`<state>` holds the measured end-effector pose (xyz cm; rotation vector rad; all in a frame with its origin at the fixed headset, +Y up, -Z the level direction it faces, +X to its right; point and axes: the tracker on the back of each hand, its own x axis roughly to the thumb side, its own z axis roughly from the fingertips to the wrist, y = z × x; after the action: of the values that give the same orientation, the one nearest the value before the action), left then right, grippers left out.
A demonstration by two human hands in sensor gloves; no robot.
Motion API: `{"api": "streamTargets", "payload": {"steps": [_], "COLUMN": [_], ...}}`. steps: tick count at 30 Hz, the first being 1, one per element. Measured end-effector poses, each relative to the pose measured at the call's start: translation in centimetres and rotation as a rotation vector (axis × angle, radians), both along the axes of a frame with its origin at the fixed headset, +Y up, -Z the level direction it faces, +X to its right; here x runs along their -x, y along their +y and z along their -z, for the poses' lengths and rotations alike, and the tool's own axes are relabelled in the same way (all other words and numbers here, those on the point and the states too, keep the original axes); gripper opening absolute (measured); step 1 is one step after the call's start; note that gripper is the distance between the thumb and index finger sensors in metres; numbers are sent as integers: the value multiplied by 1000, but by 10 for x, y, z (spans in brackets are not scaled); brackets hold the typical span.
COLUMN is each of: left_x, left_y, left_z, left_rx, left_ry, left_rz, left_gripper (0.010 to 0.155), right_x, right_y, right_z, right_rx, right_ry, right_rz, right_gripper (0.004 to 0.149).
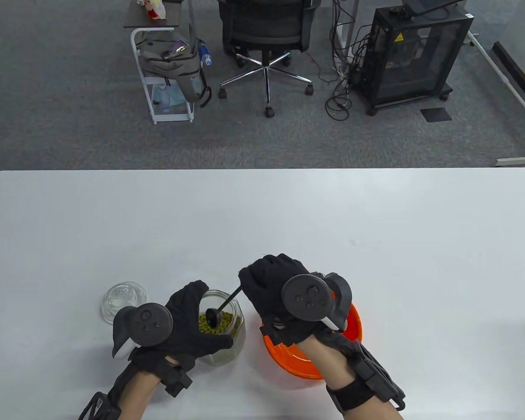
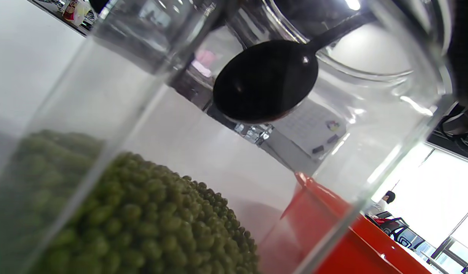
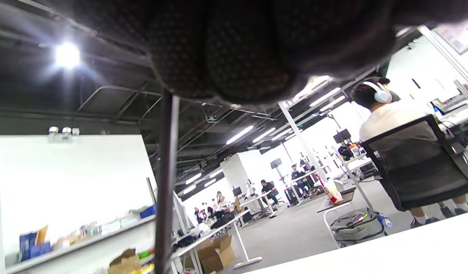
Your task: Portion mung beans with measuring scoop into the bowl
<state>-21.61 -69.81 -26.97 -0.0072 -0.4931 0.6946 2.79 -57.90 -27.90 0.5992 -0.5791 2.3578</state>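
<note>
A: Where's my left hand [image 1: 188, 326]?

B: Near left of the desk [image 1: 262, 218], fingers and thumb curled round the glass jar [image 1: 225, 332], gripping it. The jar is open on top, mung beans [image 1: 216, 326] heaped in its lower part.

A: In my left wrist view I see the beans [image 2: 142, 217] through the jar wall [image 2: 104, 114], piled up, with the scoop bowl [image 2: 266, 80] hanging above them, not touching.

B: Same on the table view: black measuring scoop [image 1: 213, 316] sits inside the jar mouth, handle running up and right to your right hand [image 1: 273, 288].

A: Right hand state?

B: Fingers curled, pinching the far end of the scoop handle. Right wrist view only gives glove fabric [image 3: 234, 49] and a dark strip of handle [image 3: 165, 182] hanging down, so the grip reads from the table view.

A: Anything in the scoop?

B: Can't tell. It looks dark from above.

A: Bowl?

B: Orange bowl [image 1: 354, 328] just right of the jar, near edge, mostly under your right wrist. Its red-orange rim [image 2: 333, 213] shows through the glass too. Can't see its contents.

A: Other stuff?

B: Clear glass lid [image 1: 122, 299] lying left of the jar, just beyond your left hand.
</note>
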Motion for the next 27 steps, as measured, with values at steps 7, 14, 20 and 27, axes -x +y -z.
{"api": "streamTargets", "payload": {"steps": [7,14,20,27], "left_x": [0,0,0,0], "left_y": [0,-1,-1,-1], "left_z": [0,0,0,0], "left_rx": [1,2,2,2], "left_ry": [-4,-2,-2,-2], "left_rz": [-3,-5,-8,-9], "left_gripper": [129,129,129,129], "right_x": [29,41,44,34], "right_y": [0,-14,-30,-41], "right_z": [-11,-14,-12,2], "right_rx": [-109,-167,-154,70], "right_ry": [28,19,41,126], "right_rz": [-173,-273,-287,-118], "right_gripper": [42,42,42,42]}}
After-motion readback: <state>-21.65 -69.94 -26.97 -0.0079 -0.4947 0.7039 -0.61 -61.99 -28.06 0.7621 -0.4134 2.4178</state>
